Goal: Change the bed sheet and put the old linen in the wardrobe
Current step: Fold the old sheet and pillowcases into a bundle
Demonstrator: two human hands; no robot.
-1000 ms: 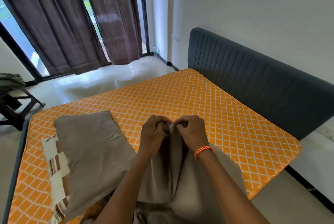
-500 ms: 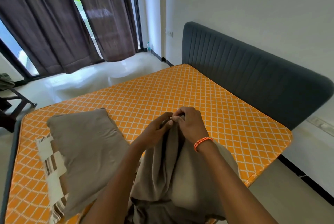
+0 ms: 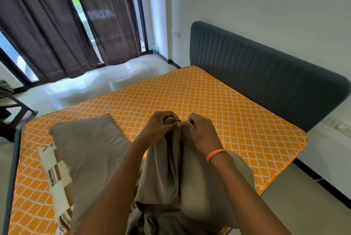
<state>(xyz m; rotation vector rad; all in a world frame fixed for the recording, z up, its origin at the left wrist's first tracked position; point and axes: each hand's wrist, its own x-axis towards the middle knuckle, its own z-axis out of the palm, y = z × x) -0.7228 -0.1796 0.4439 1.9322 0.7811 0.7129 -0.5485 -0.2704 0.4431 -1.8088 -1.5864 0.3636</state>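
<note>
A grey-beige sheet [image 3: 180, 177] hangs bunched in front of the person, over the near edge of the mattress [image 3: 218, 105]. It is soft, matte cloth, falling in long vertical folds and pooling in creases at the bottom of the view. Both hands hold its top edge, close together, thumbs nearly touching. The left hand [image 3: 159, 126] has its fingers curled round a gathered wad of the cloth. The right hand [image 3: 201, 132] pinches the hem between thumb and fingertips. A braided orange band [image 3: 216, 154] circles the right wrist.

The mattress is bare, covered in orange fabric quilted with a white diamond lattice and piped along its rounded corner. Left of the sheet a pillow [image 3: 89, 151] in the same grey-beige cloth lies on it, plump and lightly wrinkled. Under the pillow, sticking out on its left side, lies a folded cloth [image 3: 55, 170] with cream blocks and brown stripes.

Behind the mattress stands a dark grey headboard [image 3: 256, 75], padded with vertical channels, against a white wall. Brown curtains [image 3: 57, 26] hang in heavy pleats before tall glass, reaching a glossy pale floor [image 3: 85, 86]. A small bottle [image 3: 154, 47] stands on the floor beside the far curtain; its label is too small to read. At the left edge is part of a dark stool [image 3: 13, 109]. No readable writing shows anywhere.
</note>
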